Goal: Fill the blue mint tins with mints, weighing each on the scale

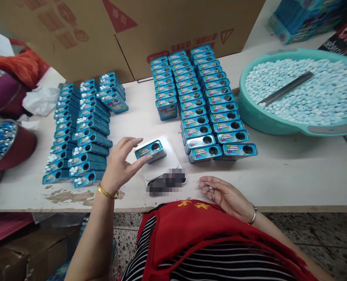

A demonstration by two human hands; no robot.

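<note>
A blue candy tin (151, 151) with a round hole in its top stands on a small white scale (173, 154). My left hand (122, 164) is at the tin's left end, thumb along its near side and fingers at its far corner, in a loose grip. The scale's front panel is blurred out. My right hand (224, 195) rests palm up near the table's front edge, right of the scale. Its fingers are curled together around small white candies (211, 187), partly hidden by the fingers.
Rows of blue tins (195, 101) stand behind the scale, and tins topped with white candies (84, 150) stand at left. On the right is a turquoise basin (264, 125) of pale candies with a metal strip (286, 89). A red bucket (24, 146) sits far left; a cardboard box (176, 23) stands behind.
</note>
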